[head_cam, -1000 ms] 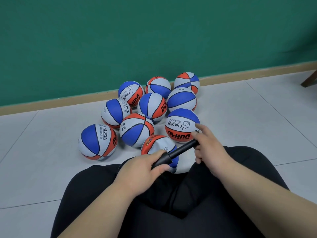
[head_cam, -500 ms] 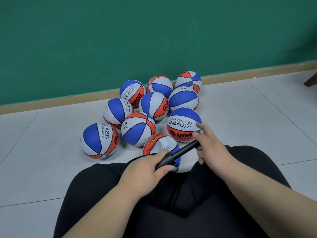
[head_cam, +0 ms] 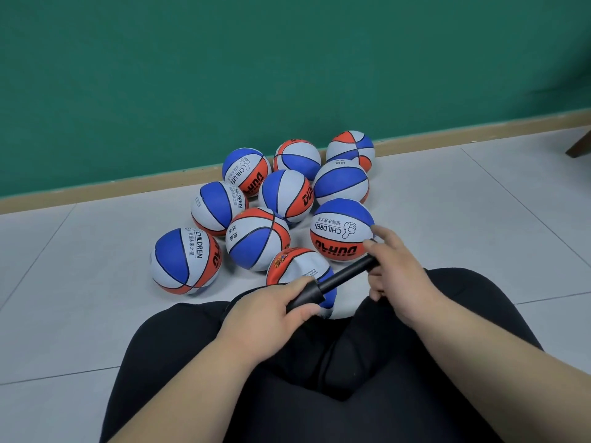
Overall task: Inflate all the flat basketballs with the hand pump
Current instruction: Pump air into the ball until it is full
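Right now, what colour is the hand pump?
The hand pump is black, seen best in the head view.

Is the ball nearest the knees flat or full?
Flat, it seems: the nearest ball shows a creased, sunken white panel.

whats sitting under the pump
An orange, white and blue basketball lies on the floor beneath the black pump. Its top and left side show; its near, lower part is covered by the pump and the black-clad legs, so any valve there cannot be seen.
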